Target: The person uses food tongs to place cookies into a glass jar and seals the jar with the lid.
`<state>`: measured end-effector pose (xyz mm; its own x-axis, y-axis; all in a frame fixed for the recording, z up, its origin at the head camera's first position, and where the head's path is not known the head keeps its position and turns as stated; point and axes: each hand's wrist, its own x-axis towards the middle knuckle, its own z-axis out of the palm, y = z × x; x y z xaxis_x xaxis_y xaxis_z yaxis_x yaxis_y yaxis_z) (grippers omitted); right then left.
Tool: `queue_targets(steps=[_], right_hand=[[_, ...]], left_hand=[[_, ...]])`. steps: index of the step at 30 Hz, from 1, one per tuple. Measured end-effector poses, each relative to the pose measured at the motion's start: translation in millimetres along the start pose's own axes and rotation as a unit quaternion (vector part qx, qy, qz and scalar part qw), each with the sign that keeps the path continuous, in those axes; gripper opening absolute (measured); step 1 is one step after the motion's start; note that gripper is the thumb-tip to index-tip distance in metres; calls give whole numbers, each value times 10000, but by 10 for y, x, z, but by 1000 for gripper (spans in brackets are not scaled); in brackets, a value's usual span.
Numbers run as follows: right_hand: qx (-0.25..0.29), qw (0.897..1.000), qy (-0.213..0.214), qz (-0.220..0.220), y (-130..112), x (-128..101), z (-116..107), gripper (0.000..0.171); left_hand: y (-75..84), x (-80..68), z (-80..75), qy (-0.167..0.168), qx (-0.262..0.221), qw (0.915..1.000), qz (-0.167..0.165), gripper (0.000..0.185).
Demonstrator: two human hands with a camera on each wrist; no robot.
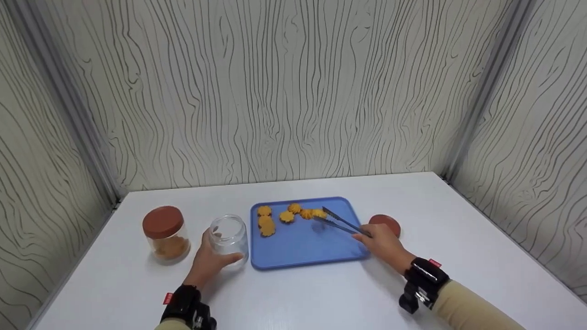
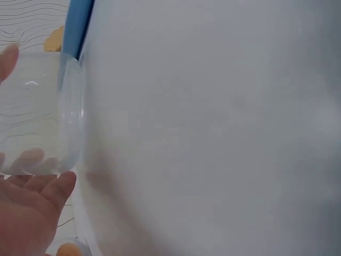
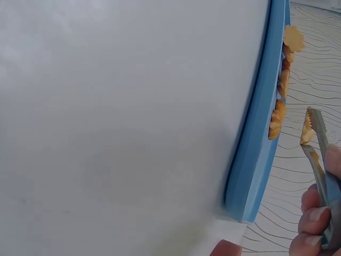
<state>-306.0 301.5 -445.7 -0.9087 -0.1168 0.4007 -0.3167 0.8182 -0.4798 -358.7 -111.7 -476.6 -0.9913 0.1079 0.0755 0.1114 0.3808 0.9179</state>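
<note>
My left hand [image 1: 206,262] holds an open, clear jar [image 1: 235,246] round its sides, left of a blue tray [image 1: 298,250]. In the left wrist view the jar's clear wall [image 2: 32,117] shows fingers through it. My right hand [image 1: 384,245] grips metal tongs [image 1: 346,222] over the tray's right part. Between the tong tips sits a yellow flower-shaped cookie [image 3: 307,130], raised above the tray in the right wrist view. Several more cookies [image 1: 267,228] lie along the tray's left side, and others [image 1: 287,217] near its back middle.
At the left stands a second jar with a brown-red lid [image 1: 163,222] and cookies [image 1: 170,247] inside. Another brown-red lid [image 1: 386,222] lies right of the tray, partly behind my right hand. The white table [image 1: 312,293] meets a wood-patterned panel [image 1: 275,91] at the back.
</note>
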Motion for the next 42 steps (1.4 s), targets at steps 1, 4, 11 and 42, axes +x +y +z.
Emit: queue_targets(steps=[1, 4, 11, 42], right_hand=[[-2, 10000, 1, -11, -5, 1, -4, 22], [-1, 10000, 7, -55, -7, -1, -9, 22], [26, 9999, 48, -84, -7, -9, -28, 20], [199, 9997, -27, -167, -184, 2, -176, 27]], left_hand=[[-4, -1, -1, 4, 9, 10000, 0, 110], [-15, -2, -3, 3, 8, 10000, -9, 110], [-31, 0, 0, 21, 34, 10000, -47, 109], [33, 7, -20, -123, 42, 9994, -316, 110]])
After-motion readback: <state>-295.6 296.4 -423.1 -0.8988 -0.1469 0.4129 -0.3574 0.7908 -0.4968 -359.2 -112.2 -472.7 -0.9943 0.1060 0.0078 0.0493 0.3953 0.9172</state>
